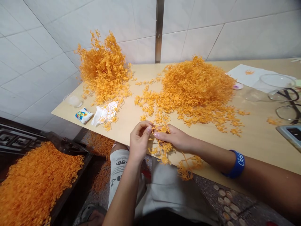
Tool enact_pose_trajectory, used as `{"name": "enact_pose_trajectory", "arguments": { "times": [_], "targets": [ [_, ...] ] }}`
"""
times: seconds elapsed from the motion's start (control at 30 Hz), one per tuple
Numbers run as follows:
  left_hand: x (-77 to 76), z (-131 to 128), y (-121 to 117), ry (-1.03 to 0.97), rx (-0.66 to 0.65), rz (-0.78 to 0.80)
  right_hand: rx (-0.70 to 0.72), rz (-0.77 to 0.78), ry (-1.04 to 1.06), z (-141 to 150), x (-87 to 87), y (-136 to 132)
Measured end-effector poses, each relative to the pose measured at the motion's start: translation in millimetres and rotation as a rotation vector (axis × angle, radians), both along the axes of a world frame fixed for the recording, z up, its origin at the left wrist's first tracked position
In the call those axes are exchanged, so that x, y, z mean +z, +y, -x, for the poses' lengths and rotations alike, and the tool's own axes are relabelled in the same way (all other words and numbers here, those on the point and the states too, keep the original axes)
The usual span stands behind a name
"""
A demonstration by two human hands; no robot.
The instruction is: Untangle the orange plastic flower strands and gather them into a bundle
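Note:
My left hand (140, 137) is closed in a pinch at the near edge of the table, on the end of an orange plastic flower stem. Close against it, my right hand (174, 137) grips a small bunch of orange plastic flowers (164, 153) that hangs below the fingers. The fingertips of both hands almost meet. Just beyond them spreads a large heap of loose orange plastic flower pieces (197, 89). A second, taller pile (102, 69) of stemmed pieces stands at the back left. Another small cluster (188, 166) hangs over the table edge beside my right forearm.
On the table's left lie a small printed packet (84, 115), a white tissue (103, 114) and a clear cup (73, 101). At right are white paper (256, 77), eyeglasses (288, 105), a clear container (275, 83) and a phone (291, 135). Many orange pieces (39, 179) fill the lower left.

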State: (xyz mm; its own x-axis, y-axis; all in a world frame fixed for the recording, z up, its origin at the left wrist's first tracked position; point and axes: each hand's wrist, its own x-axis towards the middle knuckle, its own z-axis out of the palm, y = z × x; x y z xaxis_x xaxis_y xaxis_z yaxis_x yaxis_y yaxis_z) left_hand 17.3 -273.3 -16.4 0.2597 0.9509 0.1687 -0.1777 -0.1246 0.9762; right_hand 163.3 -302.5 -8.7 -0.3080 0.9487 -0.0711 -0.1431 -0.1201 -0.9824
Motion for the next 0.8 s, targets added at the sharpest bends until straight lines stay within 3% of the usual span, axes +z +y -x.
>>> {"name": "enact_pose_trajectory", "arguments": {
  "times": [0.17, 0.27, 0.4, 0.6, 0.8],
  "targets": [
    [1.2, 3, -2, -0.116, -0.020, 0.163, 0.051, 0.049, 0.086, -4, -1.3, 0],
    [3.5, 5, -3, -0.188, -0.051, 0.264, -0.003, 0.140, 0.154, -5, -1.2, -1],
    [4.2, 4, -4, -0.280, -0.064, 0.286, -0.060, 0.219, 0.219, -5, -1.0, -2],
    [7.7, 5, -5, -0.323, -0.049, 0.257, -0.106, 0.148, 0.208, -6, -2.7, -1],
    [8.4, 9, -5, -0.283, -0.137, 0.267, -0.174, 0.066, 0.207, -5, -2.7, 2]
  ]
}}
